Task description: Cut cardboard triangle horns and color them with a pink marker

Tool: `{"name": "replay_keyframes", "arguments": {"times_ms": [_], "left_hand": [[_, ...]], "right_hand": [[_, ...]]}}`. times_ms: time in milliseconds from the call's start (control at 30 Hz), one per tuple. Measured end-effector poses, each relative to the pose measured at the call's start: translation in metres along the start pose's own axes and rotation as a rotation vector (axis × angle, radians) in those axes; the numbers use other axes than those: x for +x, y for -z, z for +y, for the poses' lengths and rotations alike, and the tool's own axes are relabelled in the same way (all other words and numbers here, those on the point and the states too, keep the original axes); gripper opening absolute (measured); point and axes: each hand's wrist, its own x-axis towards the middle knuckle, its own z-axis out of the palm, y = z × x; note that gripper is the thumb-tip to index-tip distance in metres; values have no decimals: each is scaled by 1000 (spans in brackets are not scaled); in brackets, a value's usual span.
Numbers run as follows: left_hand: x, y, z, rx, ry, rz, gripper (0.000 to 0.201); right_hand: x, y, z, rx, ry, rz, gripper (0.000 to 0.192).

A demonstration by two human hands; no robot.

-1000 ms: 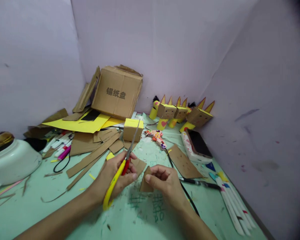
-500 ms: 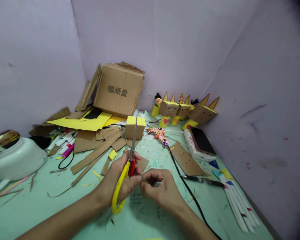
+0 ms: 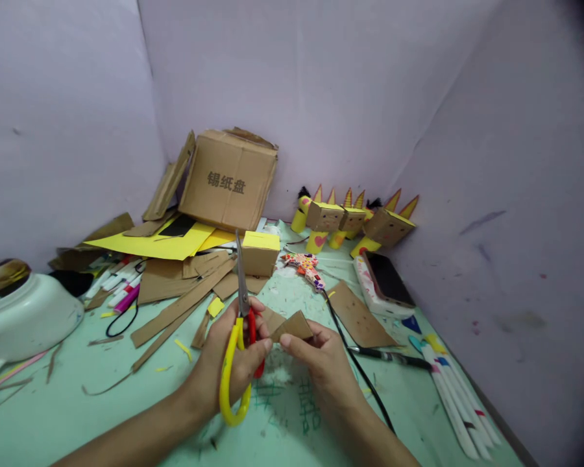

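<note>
My left hand (image 3: 228, 360) grips scissors (image 3: 241, 324) with yellow and red handles; the blades are together and point up and away from me. My right hand (image 3: 316, 363) pinches a small brown cardboard piece (image 3: 294, 326) by its lower edge, just right of the scissors. Both hands hover over the green table (image 3: 68, 402), above green writing on its surface.
A cardboard box (image 3: 228, 178), yellow paper (image 3: 160, 243) and cardboard strips (image 3: 185, 301) lie at the back left. A small yellow-topped box (image 3: 259, 251), several cardboard figures (image 3: 355, 220), a phone (image 3: 388, 279), a black cable (image 3: 355, 363), markers (image 3: 455, 395) and a white pot (image 3: 24, 314) surround the hands.
The scissors tilted from leaning right to pointing straight up. My right hand turned the cardboard piece so its flat face shows again. The camera shifted slightly.
</note>
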Motion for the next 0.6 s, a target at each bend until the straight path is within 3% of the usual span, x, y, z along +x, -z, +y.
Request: {"name": "replay_keyframes", "arguments": {"times_ms": [433,600], "left_hand": [[0,-7,-3,-52,1,48,33],[1,1,-1,171,-46,-25,26]], "right_hand": [[-2,-3,4,155,-53,78,24],[0,4,5,165,12,108,23]]}}
